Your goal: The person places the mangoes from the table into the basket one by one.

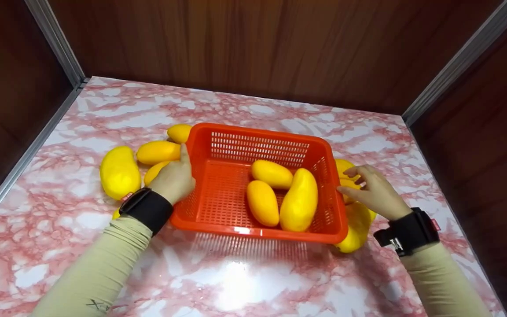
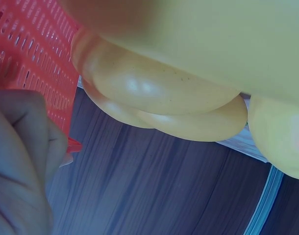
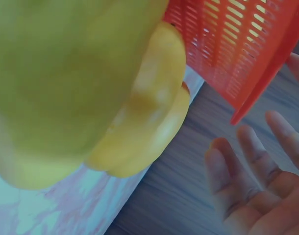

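A red plastic basket (image 1: pixel 253 235) with slotted walls holds several yellow mangoes (image 1: pixel 299 200), gathered toward its right side. The left hand (image 1: pixel 174 180) grips the basket's left rim, index finger lying along it; in the left wrist view the other fingers of that hand (image 2: pixel 22 152) are curled by the basket wall (image 2: pixel 46 58). At the right rim, the thumb of the right hand (image 1: pixel 374 193) is against the edge. Its other fingers are spread outside the wall, as the right wrist view shows of this hand (image 3: pixel 267 191) below the basket corner (image 3: pixel 237 98).
More mangoes lie left of the basket (image 1: pixel 120 173) and others at its right (image 1: pixel 354 226), partly hidden by basket and hand. The marbled table (image 1: pixel 253 286) is bounded by brown wood-look panels (image 1: pixel 244 48) with metal edge strips at the back and sides.
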